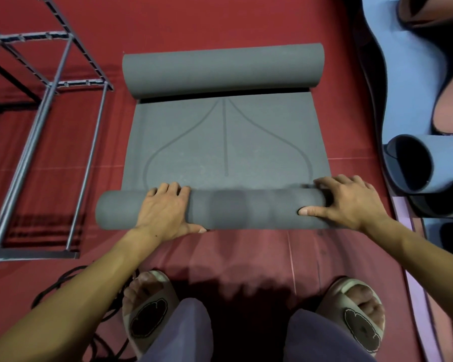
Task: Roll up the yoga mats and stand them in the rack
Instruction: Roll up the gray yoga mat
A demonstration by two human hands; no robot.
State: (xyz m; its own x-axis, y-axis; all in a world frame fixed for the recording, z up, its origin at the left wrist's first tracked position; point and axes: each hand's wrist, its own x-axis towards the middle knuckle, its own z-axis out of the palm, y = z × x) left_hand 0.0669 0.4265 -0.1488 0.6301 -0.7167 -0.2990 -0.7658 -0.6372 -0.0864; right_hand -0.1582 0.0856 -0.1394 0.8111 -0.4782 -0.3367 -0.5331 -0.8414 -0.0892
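A grey yoga mat (220, 142) lies on the red floor, rolled at both ends. The near roll (241, 209) lies crosswise in front of me, and a thicker roll (220, 70) sits at the far end. My left hand (165, 210) grips the near roll toward its left end, fingers curled over the top and thumb underneath. My right hand (351, 202) grips its right end, fingers draped over it and thumb on the near face. The metal rack (39, 121) stands empty at the left.
Loosely curled blue and pink mats (413, 163) pile up along the right side. A pale purple mat edge (408, 257) runs beside my right foot. Black cables (107, 317) lie by my left foot. My sandalled feet (147, 307) stand just behind the near roll.
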